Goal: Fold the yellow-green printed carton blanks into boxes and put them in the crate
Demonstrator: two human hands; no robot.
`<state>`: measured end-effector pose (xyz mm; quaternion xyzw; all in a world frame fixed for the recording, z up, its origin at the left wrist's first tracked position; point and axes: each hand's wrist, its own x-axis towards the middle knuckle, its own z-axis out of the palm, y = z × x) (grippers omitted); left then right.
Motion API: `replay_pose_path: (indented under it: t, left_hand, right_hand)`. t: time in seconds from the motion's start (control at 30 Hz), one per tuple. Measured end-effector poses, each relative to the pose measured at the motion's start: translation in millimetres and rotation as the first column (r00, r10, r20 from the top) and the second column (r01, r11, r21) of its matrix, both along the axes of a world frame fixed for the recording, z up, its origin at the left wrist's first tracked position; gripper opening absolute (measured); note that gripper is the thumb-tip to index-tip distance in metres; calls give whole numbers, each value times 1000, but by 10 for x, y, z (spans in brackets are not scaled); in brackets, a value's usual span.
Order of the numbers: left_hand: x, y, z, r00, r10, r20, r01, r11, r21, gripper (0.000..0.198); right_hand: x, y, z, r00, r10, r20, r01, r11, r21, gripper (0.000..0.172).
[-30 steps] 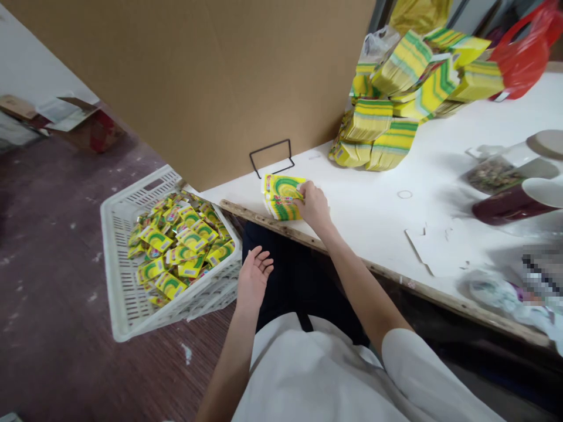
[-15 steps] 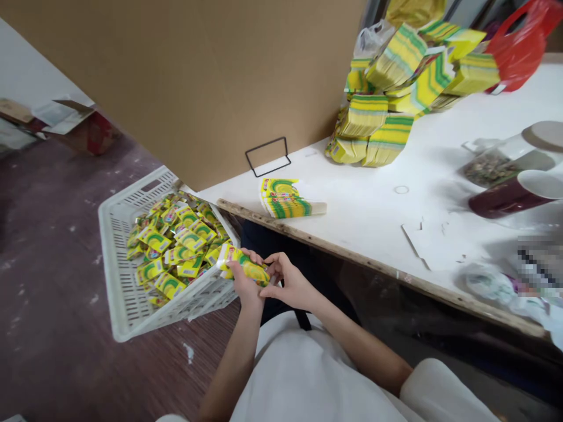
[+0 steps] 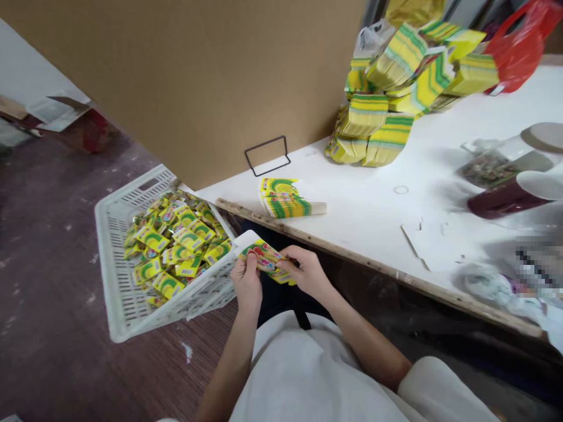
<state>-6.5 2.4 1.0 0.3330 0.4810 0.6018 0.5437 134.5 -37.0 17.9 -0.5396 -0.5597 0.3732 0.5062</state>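
Holding carton (image 3: 264, 255) in fingers of left hand (image 3: 247, 285) and right hand (image 3: 309, 271). Seemingly counting as done: packs (image 3: 178, 249) in crate (image 3: 115, 281); as left: stack (image 3: 285, 204), pile (image 3: 389, 126) on desk (image 3: 365, 214).

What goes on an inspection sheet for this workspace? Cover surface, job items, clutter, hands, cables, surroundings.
Surface: white tabletop, worn wooden front edge.
Job items: yellow-green carton with a white flap at one end; fanned stack near the edge; bundled pile farther back; white crate holding many yellow packs.
Clutter: maroon mug, clear jar, red bag, white scrap, crumpled plastic.
Hands: left hand and right hand both grip the carton.
Cables: nothing seen.
Surroundings: large cardboard panel on the table; dark floor with pale litter.
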Motion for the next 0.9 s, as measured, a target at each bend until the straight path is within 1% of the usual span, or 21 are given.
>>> replay_pose_path:
  t: [0.07,0.1,0.17,0.2,0.23,0.27,0.3,0.33,0.37,0.4,0.43,0.47,0.5,0.53,0.57,0.63,0.7,0.73,0.8,0.83,0.9]
  left_hand:
    - [-89,60,44,995,-89,51,89,996,12,49]
    - [-159,95,71,988,-140,64,139,990,27,57]
    - [-325,162,133,962,-271,22,269,961,66,74]
    - [-403,186,164,930,-364,-45,366,927,78,78]
    - [-465,197,196,870,-471,-144,484,873,69,82]
    - [-503,195,227,773,-579,-260,606,795,32,88]
    - [-513,179,256,640,-674,-370,715,698,-34,97]
    - [-495,149,281,502,-735,-456,786,607,-114,104]
    - [-453,109,301,393,-761,-517,816,548,-185,104]
    - [-395,62,315,327,-760,-562,817,526,-236,99]
    - [-331,12,322,304,-738,-603,800,541,-259,89]
    - [-270,-38,321,304,-708,-638,777,571,-264,80]
    - [-216,-85,315,320,-671,-669,751,610,-252,75]
    - [-174,-126,303,338,-634,-696,729,644,-232,74]
    - [-145,-161,287,352,-602,-717,716,667,-208,77]
    - [-113,-208,248,386,-536,-751,699,701,-141,82]
    - [-95,-235,202,422,-441,-792,683,729,-43,81]
    - [-84,-244,178,440,-386,-810,674,739,14,77]
    - [-55,-259,131,487,-274,-829,651,747,135,65]
    - [-39,-265,111,512,-223,-829,635,748,191,59]
    - [-15,-273,79,543,-157,-825,610,748,260,50]
  right_hand:
    - [142,19,26,996,-11,93,3,997,79,17]
    - [220,20,52,987,1,160,-20,993,117,20]
    - [349,1,123,946,62,319,-122,978,172,25]
    - [386,-19,162,914,103,392,-187,965,184,29]
    - [402,-43,198,880,147,451,-253,949,185,32]
    - [396,-68,227,850,191,491,-312,934,177,34]
    - [372,-94,247,830,225,511,-355,919,172,35]
    - [336,-116,253,824,239,514,-373,911,175,35]
    - [295,-133,243,837,223,499,-355,916,185,33]
    - [253,-143,217,870,169,464,-290,935,203,31]
    - [217,-145,176,911,78,404,-180,958,222,33]
    - [186,-141,121,948,-30,317,-45,973,226,42]
    - [160,-131,57,970,-130,206,88,976,201,55]
    - [137,-117,-10,975,-206,78,194,970,144,69]
    - [113,-102,-74,966,-251,-59,254,965,63,80]
    - [52,-78,-169,905,-278,-323,251,960,-124,95]
    - [-34,-67,-202,790,-321,-523,201,941,-274,104]
    - [-82,-66,-197,727,-348,-592,183,929,-322,108]
    - [-166,-68,-161,617,-395,-681,185,914,-362,116]
    - [-195,-69,-139,581,-404,-707,192,912,-363,118]
    - [-213,-71,-97,564,-376,-735,161,923,-349,113]
